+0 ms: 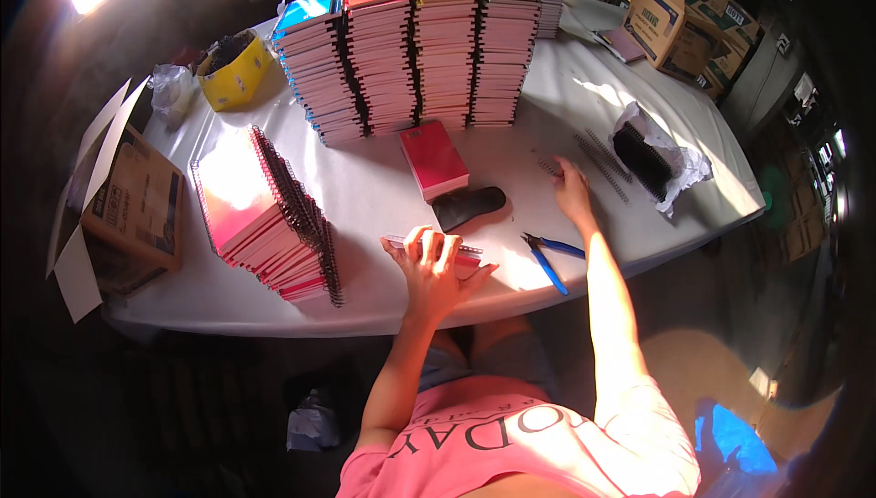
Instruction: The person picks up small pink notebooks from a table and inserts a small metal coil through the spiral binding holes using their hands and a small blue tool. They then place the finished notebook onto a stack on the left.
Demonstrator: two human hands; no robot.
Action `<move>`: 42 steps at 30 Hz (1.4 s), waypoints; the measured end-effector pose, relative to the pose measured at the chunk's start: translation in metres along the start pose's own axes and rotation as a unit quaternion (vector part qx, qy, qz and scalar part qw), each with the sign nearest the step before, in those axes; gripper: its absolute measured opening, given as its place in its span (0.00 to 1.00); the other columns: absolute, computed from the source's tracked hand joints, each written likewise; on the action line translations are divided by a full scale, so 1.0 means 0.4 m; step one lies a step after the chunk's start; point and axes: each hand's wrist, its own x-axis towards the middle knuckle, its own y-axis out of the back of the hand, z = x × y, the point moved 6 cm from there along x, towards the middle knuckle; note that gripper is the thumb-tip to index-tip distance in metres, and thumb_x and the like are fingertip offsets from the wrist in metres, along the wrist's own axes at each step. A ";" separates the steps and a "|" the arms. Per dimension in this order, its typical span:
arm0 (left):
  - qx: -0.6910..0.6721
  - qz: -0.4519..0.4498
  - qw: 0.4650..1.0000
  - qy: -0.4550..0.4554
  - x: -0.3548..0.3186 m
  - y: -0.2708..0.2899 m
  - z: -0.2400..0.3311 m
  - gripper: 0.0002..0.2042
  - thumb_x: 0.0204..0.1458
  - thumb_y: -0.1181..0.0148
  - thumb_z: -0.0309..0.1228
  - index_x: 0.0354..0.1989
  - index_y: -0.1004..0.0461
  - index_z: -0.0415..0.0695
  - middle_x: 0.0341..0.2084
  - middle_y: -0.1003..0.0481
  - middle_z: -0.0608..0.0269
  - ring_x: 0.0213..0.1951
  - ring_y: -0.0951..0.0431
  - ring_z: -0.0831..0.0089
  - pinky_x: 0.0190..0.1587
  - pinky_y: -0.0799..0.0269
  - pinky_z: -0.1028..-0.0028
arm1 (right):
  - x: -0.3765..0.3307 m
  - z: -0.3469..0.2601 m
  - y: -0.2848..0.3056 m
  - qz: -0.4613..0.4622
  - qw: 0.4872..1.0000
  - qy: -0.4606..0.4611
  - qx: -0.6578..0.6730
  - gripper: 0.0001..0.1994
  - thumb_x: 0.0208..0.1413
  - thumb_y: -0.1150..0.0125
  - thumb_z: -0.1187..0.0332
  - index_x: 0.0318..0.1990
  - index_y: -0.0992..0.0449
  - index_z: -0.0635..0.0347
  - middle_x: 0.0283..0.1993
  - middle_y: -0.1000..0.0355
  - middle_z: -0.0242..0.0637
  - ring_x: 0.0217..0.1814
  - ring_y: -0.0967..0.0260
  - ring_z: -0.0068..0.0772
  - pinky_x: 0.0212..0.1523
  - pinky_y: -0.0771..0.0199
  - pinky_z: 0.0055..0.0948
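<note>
Surface: tall notebook stacks (379,64) lined up at the back of the surface (365,183); spiral-bound pile (239,189) set at left
Beyond left hand: black object (470,208) and red block (433,156) placed
Between hands: blue-handled pliers (549,272) laid
Notebook: red notebook (468,262) covered by left hand (432,265), fingers curled over, pinch cannot be told
Coil: wire coil (548,166) met by right hand's (568,178) fingertips, grip unclear

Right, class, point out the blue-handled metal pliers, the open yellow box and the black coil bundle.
Blue-handled metal pliers (549,272): head view, lower handle.
Open yellow box (238,86): head view, front wall.
Black coil bundle (642,162): head view, middle coils.
</note>
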 end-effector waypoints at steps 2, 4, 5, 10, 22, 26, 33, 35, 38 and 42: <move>0.025 0.019 0.999 0.013 -0.002 -0.012 -0.025 0.24 0.30 0.30 0.50 0.31 0.28 0.48 0.33 0.32 0.63 0.47 0.34 0.60 0.55 0.58 0.37 | -0.065 -0.179 0.016 -0.063 0.994 0.080 0.028 0.16 0.54 0.48 0.77 0.50 0.26 0.56 0.42 0.30 0.46 0.46 0.32 0.48 0.49 0.33 0.38; 0.065 0.046 0.997 0.007 0.008 -0.014 -0.026 0.24 0.27 0.29 0.51 0.28 0.30 0.48 0.31 0.34 0.63 0.41 0.34 0.62 0.52 0.51 0.45 | -0.151 -0.296 0.038 -0.156 0.969 0.137 0.135 0.18 0.55 0.50 0.78 0.52 0.25 0.51 0.37 0.34 0.38 0.38 0.35 0.33 0.44 0.36 0.26; 0.074 0.052 0.996 0.028 0.004 -0.003 -0.036 0.25 0.27 0.30 0.52 0.28 0.30 0.48 0.31 0.34 0.63 0.41 0.34 0.63 0.52 0.52 0.46 | -0.195 -0.358 0.043 -0.234 0.949 0.121 0.173 0.18 0.55 0.49 0.77 0.52 0.25 0.50 0.36 0.35 0.35 0.37 0.37 0.30 0.43 0.36 0.26; 0.070 0.066 0.995 0.038 0.023 -0.003 -0.032 0.28 0.25 0.33 0.57 0.28 0.30 0.46 0.32 0.33 0.64 0.40 0.35 0.64 0.50 0.51 0.49 | -0.282 -0.361 0.051 -0.208 0.950 0.153 0.177 0.12 0.54 0.41 0.68 0.47 0.22 0.52 0.30 0.31 0.36 0.29 0.35 0.29 0.35 0.32 0.28; 0.057 0.028 0.995 0.076 0.032 -0.009 -0.031 0.23 0.20 0.33 0.49 0.24 0.32 0.49 0.28 0.36 0.65 0.40 0.36 0.63 0.45 0.48 0.56 | -0.292 -0.368 -0.001 -0.336 0.911 0.068 0.228 0.10 0.60 0.47 0.68 0.45 0.24 0.58 0.28 0.28 0.35 0.31 0.32 0.23 0.35 0.32 0.26; 0.065 0.007 0.996 0.065 0.044 -0.006 -0.028 0.26 0.21 0.32 0.54 0.24 0.32 0.49 0.28 0.36 0.66 0.39 0.36 0.64 0.44 0.48 0.57 | -0.289 -0.350 -0.018 -0.344 0.893 0.104 0.271 0.10 0.63 0.53 0.69 0.45 0.24 0.58 0.26 0.30 0.30 0.29 0.35 0.18 0.32 0.36 0.22; 0.085 0.033 0.994 0.055 0.039 0.003 -0.035 0.30 0.23 0.32 0.60 0.30 0.29 0.49 0.30 0.34 0.66 0.41 0.35 0.64 0.47 0.48 0.57 | -0.298 -0.421 0.020 -0.400 0.874 0.092 0.262 0.25 0.55 0.40 0.65 0.59 0.39 0.53 0.28 0.29 0.35 0.30 0.30 0.29 0.34 0.30 0.29; 0.026 0.039 0.997 0.055 0.035 0.021 -0.057 0.32 0.24 0.32 0.59 0.33 0.28 0.48 0.33 0.33 0.65 0.43 0.35 0.64 0.48 0.49 0.54 | -0.321 -0.424 0.023 -0.428 0.856 0.069 0.280 0.28 0.52 0.38 0.66 0.60 0.41 0.53 0.29 0.29 0.35 0.30 0.29 0.29 0.33 0.30 0.30; -0.005 0.006 0.999 0.046 0.025 0.028 -0.069 0.33 0.24 0.32 0.61 0.35 0.28 0.48 0.35 0.32 0.64 0.44 0.35 0.64 0.49 0.49 0.53 | -0.315 -0.386 0.034 -0.276 0.937 0.118 0.178 0.21 0.50 0.36 0.70 0.53 0.32 0.57 0.31 0.29 0.36 0.31 0.30 0.27 0.33 0.29 0.29; 0.011 0.011 1.000 0.021 0.019 0.024 -0.069 0.32 0.24 0.32 0.60 0.33 0.28 0.48 0.33 0.32 0.65 0.43 0.35 0.63 0.47 0.47 0.56 | -0.304 -0.369 0.017 -0.327 0.918 0.103 0.201 0.10 0.59 0.46 0.69 0.46 0.26 0.59 0.27 0.30 0.34 0.29 0.32 0.23 0.29 0.30 0.24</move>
